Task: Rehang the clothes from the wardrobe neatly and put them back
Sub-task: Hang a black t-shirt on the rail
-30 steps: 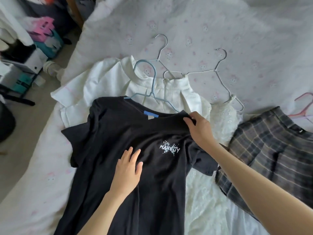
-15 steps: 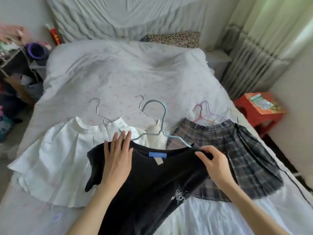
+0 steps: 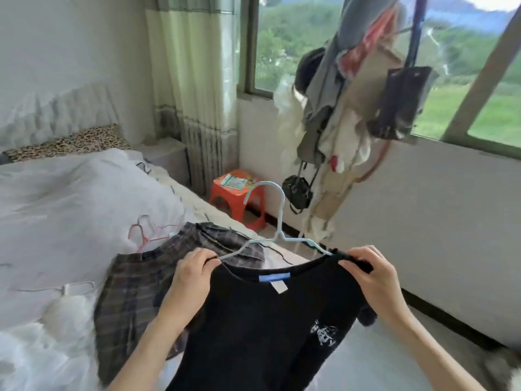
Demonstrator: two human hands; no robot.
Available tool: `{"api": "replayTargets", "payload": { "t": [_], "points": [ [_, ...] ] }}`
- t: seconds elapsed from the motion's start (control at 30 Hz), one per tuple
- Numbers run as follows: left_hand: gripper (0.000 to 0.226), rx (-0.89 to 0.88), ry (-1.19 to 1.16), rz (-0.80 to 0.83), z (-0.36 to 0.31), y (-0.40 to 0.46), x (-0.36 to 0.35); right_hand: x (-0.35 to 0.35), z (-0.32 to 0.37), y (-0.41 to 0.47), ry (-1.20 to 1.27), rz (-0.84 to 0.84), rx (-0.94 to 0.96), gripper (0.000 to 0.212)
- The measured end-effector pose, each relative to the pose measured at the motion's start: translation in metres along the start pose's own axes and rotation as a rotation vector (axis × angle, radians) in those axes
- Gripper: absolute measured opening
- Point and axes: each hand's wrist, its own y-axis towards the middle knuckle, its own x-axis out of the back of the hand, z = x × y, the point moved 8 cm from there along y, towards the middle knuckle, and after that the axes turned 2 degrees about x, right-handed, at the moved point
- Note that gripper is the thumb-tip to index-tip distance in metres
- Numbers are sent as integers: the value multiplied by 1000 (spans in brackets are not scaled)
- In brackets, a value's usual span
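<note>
The person holds a black T-shirt (image 3: 253, 320) up in the air in front of the body, at the side of the bed (image 3: 70, 198). The shirt hangs on a light blue hanger (image 3: 277, 221), whose hook points upward. The left hand (image 3: 191, 273) pinches the left shoulder of the shirt, with the thumb and fingers closed on the cloth near the hanger arm. The right hand (image 3: 372, 280) grips the right shoulder of the shirt in the same way, fingers curled over the black fabric. A blue label shows inside the collar, and a white print is on the chest.

On the bed, just behind the left hand, lies a plaid skirt (image 3: 135, 292). Beside it lies a white garment (image 3: 64, 314) with a white hanger (image 3: 70, 286). A pink hanger (image 3: 146, 232) lies on the white cover above the skirt. A red stool (image 3: 239, 198) stands on the floor near the curtain (image 3: 194, 80). Clothes and bags (image 3: 352, 94) hang in front of the window.
</note>
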Motion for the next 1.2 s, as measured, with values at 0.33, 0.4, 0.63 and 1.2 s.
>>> {"api": "replayTargets", "payload": {
  "t": [0.33,0.4,0.63,1.2],
  "points": [
    [6,-389,-172,52,-244,-8,-139,260,-61,-90,-145,-505,-141,35],
    [9,-455,-217,81,-279,-13,-160,295,-59,-110,-214,-608,-144,30],
    [13,-623,-449,340,-391,-45,-237,372,-56,-196,-316,-896,-278,15],
    [9,-1078,-612,955,-559,-246,-354,406,3,-422,-916,-996,-1014,32]
  ]
}}
